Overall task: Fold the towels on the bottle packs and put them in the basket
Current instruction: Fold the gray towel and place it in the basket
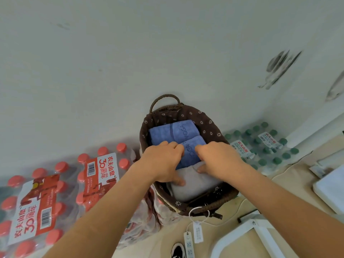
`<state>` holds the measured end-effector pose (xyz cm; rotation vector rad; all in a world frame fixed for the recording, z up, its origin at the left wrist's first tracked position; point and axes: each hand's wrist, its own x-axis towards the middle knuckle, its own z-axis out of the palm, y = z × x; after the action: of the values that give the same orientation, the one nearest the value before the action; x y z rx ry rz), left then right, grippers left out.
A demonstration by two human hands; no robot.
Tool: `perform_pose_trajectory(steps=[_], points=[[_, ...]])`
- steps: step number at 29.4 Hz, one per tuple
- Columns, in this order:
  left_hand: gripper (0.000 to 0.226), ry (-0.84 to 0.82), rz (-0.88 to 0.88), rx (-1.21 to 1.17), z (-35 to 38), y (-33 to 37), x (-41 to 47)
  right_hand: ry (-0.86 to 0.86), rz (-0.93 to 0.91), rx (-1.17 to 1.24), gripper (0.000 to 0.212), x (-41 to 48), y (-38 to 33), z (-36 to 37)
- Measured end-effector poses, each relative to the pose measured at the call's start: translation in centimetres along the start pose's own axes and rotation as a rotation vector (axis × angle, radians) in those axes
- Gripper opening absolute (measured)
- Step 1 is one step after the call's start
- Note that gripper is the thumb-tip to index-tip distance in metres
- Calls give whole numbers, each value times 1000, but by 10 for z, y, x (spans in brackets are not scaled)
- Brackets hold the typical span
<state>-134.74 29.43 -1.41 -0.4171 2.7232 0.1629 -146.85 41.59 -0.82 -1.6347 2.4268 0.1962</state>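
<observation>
One woven basket (186, 116) with a brown flowered lining holds three folded towels: two blue towels (167, 130) toward its far end and one grey towel (193, 185) at its near end. Two bare hands reach into it, a left hand (163, 161) and a right hand (217, 158). Two shrink-wrapped packs of red-capped bottles (33, 207) sit left of the basket, and one pack of green-capped bottles (264, 146) sits right. One white power strip (189, 243) lies on the floor.

White power strip (189, 243), black shoe (178, 250) on beige floor (232, 208)
</observation>
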Motion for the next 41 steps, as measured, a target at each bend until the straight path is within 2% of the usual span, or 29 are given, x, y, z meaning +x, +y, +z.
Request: perform_pose_trajectory(steps=[2,5,9,12,15,18,21,23,26,32,35,38,41], points=[[79,-4,-27,30,2,10,-1,114,-1,-117,45,2,-1,1],[83,12,-49,76,7,23,-4,176,-142,-89,42,5,1,5],[89,19,-63,77,11,30,-7,-45,-144,38,42,6,6,9],[91,39,-89,40,18,34,-12,-148,-136,17,46,7,6,12],[103,-2,-112,74,21,38,-15,-148,-127,-56,55,4,5,12],[105,-71,-135,102,21,38,-12,-53,-124,-164,51,1,3,8],[106,-92,-116,100,19,34,-11,-48,-126,-125,51,-3,4,5],[102,-79,-85,50,14,29,-11,-77,-109,-43,52,-6,7,1],[79,37,-65,80,11,24,-13,-79,-97,5,57,-7,11,0],[80,2,-112,70,14,25,-9,-96,-63,74,61,-6,10,7],[75,40,-118,55,11,27,-12,-72,-25,147,50,-4,12,6],[71,115,-115,27,11,27,-16,64,-5,95,34,1,13,6],[76,129,-91,-1,13,27,-16,114,-46,54,35,7,10,11]])
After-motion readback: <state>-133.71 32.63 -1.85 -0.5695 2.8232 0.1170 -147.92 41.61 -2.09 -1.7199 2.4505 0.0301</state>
